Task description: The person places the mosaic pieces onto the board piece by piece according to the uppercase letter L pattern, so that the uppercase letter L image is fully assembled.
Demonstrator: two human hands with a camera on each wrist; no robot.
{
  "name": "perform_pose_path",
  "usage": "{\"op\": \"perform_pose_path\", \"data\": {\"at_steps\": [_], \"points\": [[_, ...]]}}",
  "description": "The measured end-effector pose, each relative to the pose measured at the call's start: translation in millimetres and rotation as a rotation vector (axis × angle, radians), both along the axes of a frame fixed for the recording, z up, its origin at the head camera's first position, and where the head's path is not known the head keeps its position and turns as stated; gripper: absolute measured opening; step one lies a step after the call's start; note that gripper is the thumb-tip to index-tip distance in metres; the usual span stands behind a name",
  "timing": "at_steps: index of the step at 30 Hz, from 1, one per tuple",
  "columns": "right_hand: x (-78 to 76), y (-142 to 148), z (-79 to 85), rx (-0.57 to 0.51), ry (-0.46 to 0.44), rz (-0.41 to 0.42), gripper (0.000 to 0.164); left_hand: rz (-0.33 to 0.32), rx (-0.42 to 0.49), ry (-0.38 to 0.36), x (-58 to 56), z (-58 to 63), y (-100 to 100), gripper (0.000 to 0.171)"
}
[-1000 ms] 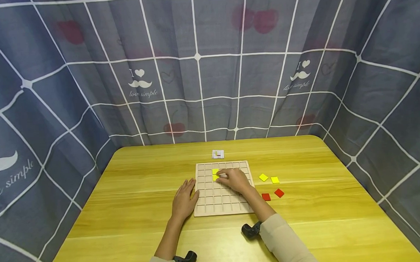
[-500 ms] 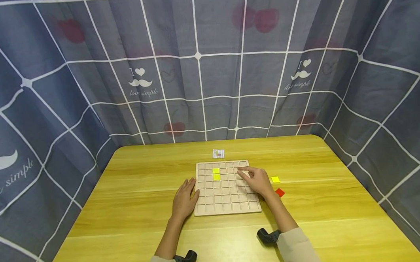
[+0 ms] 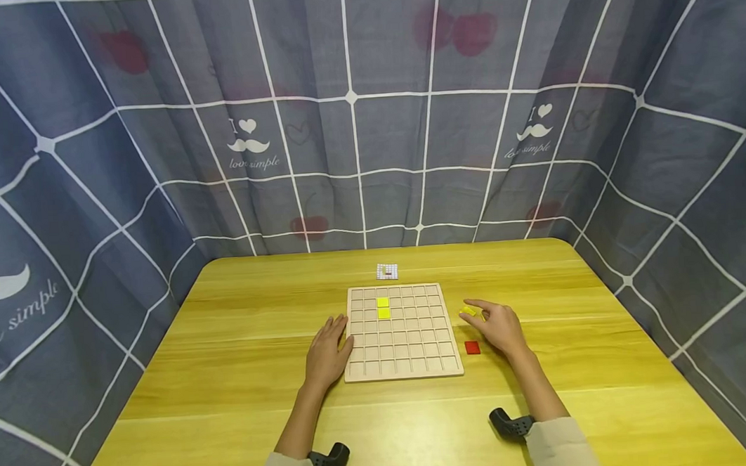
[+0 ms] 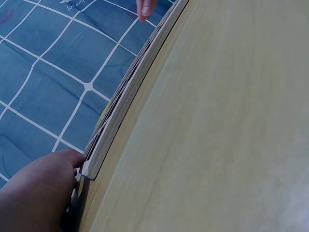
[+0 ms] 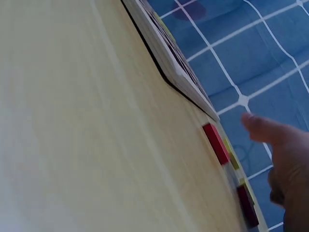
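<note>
Yellow loose tile [image 3: 468, 312] (right of the gridded wooden board [image 3: 390, 354] touched by the flat left hand [image 3: 326, 355]) is overhung by the empty, parted-fingered right hand [image 3: 499, 326] and could be skidded if pinched off-centre.

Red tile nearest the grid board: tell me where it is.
In the head view, the red tile lies on the table just right of the grid board, nearer the wearer than the right hand.
</note>
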State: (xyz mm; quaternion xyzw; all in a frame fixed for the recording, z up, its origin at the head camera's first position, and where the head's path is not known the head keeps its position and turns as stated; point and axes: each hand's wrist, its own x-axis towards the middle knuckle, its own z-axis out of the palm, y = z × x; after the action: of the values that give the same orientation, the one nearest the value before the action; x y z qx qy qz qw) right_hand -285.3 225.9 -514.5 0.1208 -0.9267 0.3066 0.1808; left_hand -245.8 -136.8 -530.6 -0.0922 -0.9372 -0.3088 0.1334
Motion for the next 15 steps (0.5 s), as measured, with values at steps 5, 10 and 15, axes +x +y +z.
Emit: {"op": "perform_pose_path", "data": {"at_steps": [5, 10, 15], "points": [[1.3, 7.3, -2.7, 0.060, -0.032, -0.022, 0.042, 0.005, 0.000, -0.001, -0.6, 0.7, 0.0, 0.048], [1.6, 7.8, -2.1, 0.092, -0.074, -0.051, 0.043, 0.004, 0.000, -0.001, -1.0, 0.8, 0.1, 0.047], [2.6, 8.6, -5.0, 0.117, -0.100, -0.084, 0.042, 0.001, -0.008, -0.006, -0.3, 0.9, -0.2, 0.047]]}}
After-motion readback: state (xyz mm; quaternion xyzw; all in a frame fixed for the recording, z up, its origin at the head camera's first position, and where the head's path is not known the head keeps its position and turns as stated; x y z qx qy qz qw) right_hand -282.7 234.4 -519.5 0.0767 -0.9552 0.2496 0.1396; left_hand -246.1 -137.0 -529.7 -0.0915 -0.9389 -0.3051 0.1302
